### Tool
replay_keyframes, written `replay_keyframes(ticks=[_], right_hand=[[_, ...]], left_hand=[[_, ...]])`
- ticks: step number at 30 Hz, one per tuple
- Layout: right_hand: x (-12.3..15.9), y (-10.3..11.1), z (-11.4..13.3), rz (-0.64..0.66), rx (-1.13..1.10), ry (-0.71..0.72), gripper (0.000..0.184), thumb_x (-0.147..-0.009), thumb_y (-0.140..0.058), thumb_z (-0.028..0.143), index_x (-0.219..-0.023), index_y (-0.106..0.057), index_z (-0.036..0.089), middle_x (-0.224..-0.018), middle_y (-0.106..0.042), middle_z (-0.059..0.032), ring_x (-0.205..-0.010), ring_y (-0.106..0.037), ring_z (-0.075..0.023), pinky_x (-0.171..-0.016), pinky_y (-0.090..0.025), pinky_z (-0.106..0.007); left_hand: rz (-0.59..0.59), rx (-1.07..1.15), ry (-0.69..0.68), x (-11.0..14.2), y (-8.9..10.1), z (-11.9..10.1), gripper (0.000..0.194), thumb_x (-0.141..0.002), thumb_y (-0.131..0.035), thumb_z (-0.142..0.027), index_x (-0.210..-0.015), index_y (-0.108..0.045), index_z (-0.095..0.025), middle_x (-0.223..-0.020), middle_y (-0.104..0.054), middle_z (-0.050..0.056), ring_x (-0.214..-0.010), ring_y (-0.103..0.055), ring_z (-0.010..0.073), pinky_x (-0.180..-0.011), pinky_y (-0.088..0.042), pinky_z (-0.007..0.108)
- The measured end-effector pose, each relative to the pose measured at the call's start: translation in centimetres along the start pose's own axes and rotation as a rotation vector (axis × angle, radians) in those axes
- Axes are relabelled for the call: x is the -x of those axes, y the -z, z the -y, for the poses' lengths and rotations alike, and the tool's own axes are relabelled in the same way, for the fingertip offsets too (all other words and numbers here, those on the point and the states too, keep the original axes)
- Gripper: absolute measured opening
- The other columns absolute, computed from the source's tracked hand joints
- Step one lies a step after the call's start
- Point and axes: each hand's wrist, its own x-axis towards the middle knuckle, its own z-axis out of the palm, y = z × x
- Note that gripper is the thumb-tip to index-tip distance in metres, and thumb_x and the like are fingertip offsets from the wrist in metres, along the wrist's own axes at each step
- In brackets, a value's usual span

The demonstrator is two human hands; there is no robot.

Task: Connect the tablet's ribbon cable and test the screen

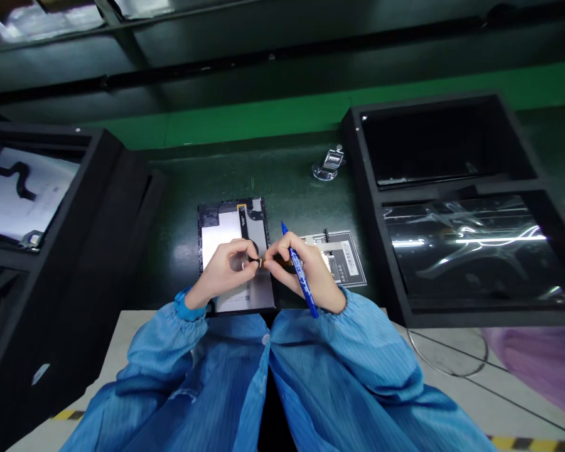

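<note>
An opened tablet body (235, 232) with a grey inner plate and a black flex cable lies on the dark green bench in front of me. My left hand (226, 271) is closed in a pinch over its right middle, holding a small flex connector end (258, 262). My right hand (304, 270) pinches the same small piece from the other side and also grips a blue marker pen (299, 270) that points up and away. Both wrists are in blue smock sleeves.
A flat battery part with a white label (343, 260) lies right of the tablet. A small metal counter (329, 164) stands further back. Black trays stand at the right (452, 314) and left (98, 188); the left one holds white sheets.
</note>
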Motion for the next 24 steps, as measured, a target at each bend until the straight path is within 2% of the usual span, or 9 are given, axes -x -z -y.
replay_keyframes(ticks=[5, 7, 10, 12, 15, 17, 19, 22, 24], right_hand=[[0.2, -0.5, 0.1, -0.011, 0.016, 0.026, 0.033, -0.09, -0.064, 0.024, -0.08, -0.033, 0.025, -0.081, -0.063, 0.0019, -0.067, -0.058, -0.0125, -0.066, -0.045, -0.026], [0.3, 0.4, 0.8, -0.041, 0.09, 0.036, 0.032, -0.092, -0.063, 0.023, -0.079, -0.033, 0.025, -0.078, -0.063, 0.0024, -0.067, -0.059, -0.0129, -0.066, -0.046, -0.026], [-0.4, 4.0, 1.7, -0.05, 0.328, 0.042, 0.021, -0.095, -0.061, 0.027, -0.084, -0.043, 0.025, -0.086, -0.07, -0.0005, -0.077, -0.067, -0.0172, -0.073, -0.051, -0.031], [-1.7, 7.5, 1.7, -0.072, 0.538, 0.042, 0.016, -0.094, -0.063, 0.034, -0.092, -0.049, 0.025, -0.107, -0.073, -0.0058, -0.096, -0.07, -0.0235, -0.085, -0.054, -0.038], [-3.9, 12.0, 0.1, -0.123, 0.823, 0.045, 0.02, -0.093, -0.062, 0.036, -0.103, -0.052, 0.023, -0.135, -0.064, -0.0135, -0.122, -0.063, -0.0328, -0.101, -0.051, -0.052], [-5.1, 13.4, -1.4, -0.089, 0.924, 0.075, 0.024, -0.093, -0.06, 0.034, -0.111, -0.053, 0.021, -0.146, -0.056, -0.0157, -0.131, -0.057, -0.0346, -0.107, -0.047, -0.056], [-5.7, 13.6, -2.6, -0.053, 0.964, 0.122, 0.028, -0.094, -0.057, 0.032, -0.118, -0.053, 0.02, -0.15, -0.052, -0.0155, -0.136, -0.053, -0.0343, -0.11, -0.045, -0.057], [-5.3, 12.8, -3.5, -0.049, 0.938, 0.156, 0.032, -0.096, -0.054, 0.036, -0.124, -0.052, 0.022, -0.147, -0.055, -0.0143, -0.133, -0.056, -0.0331, -0.108, -0.048, -0.054], [-4.6, 12.5, -3.8, -0.061, 0.91, 0.141, 0.035, -0.097, -0.052, 0.043, -0.127, -0.051, 0.024, -0.142, -0.06, -0.0142, -0.127, -0.061, -0.0334, -0.104, -0.052, -0.053]], left_hand=[[0.01, -0.017, -0.011, 0.0, -0.1, -0.2, 0.014, -0.077, -0.068, -0.023, -0.068, -0.058, -0.018, -0.069, -0.058, 0.001, -0.067, -0.055, 0.0143, -0.062, -0.044, 0.027], [-0.09, 0.002, -0.074, 0.6, 0.4, 0.0, 0.014, -0.081, -0.07, -0.025, -0.071, -0.063, -0.019, -0.071, -0.064, 0.002, -0.071, -0.06, 0.0154, -0.076, -0.05, 0.031], [-0.346, 0.134, -0.237, 2.2, 2.3, 0.6, 0.02, -0.089, -0.066, -0.037, -0.077, -0.069, -0.021, -0.075, -0.069, 0.001, -0.081, -0.066, 0.0187, -0.105, -0.045, 0.04], [-0.378, 0.161, -0.281, 3.7, 3.5, 1.1, 0.033, -0.092, -0.058, -0.05, -0.084, -0.073, -0.021, -0.084, -0.073, 0.004, -0.091, -0.069, 0.0232, -0.111, -0.041, 0.044], [-0.108, -0.146, -0.175, 6.0, 3.5, 1.9, 0.049, -0.091, -0.058, -0.058, -0.121, -0.069, -0.022, -0.129, -0.069, 0.012, -0.124, -0.062, 0.0313, -0.114, -0.042, 0.047], [0.099, -0.491, -0.123, 7.3, 2.1, 2.7, 0.081, -0.082, -0.07, -0.06, -0.149, -0.046, -0.021, -0.158, -0.043, 0.018, -0.146, -0.041, 0.0372, -0.118, -0.038, 0.054], [0.202, -0.819, -0.13, 8.2, 0.3, 3.7, 0.101, -0.076, -0.078, -0.051, -0.158, -0.029, -0.017, -0.165, -0.023, 0.024, -0.153, -0.023, 0.0409, -0.12, -0.03, 0.062], [0.279, -1.128, -0.151, 9.0, -1.5, 4.8, 0.085, -0.082, -0.067, -0.017, -0.157, -0.027, -0.011, -0.164, -0.024, 0.026, -0.154, -0.016, 0.0368, -0.123, -0.028, 0.06], [0.307, -1.2, -0.184, 9.4, -1.4, 4.9, 0.077, -0.084, -0.056, -0.007, -0.156, -0.029, -0.01, -0.162, -0.031, 0.024, -0.154, -0.02, 0.0334, -0.124, -0.029, 0.055]])
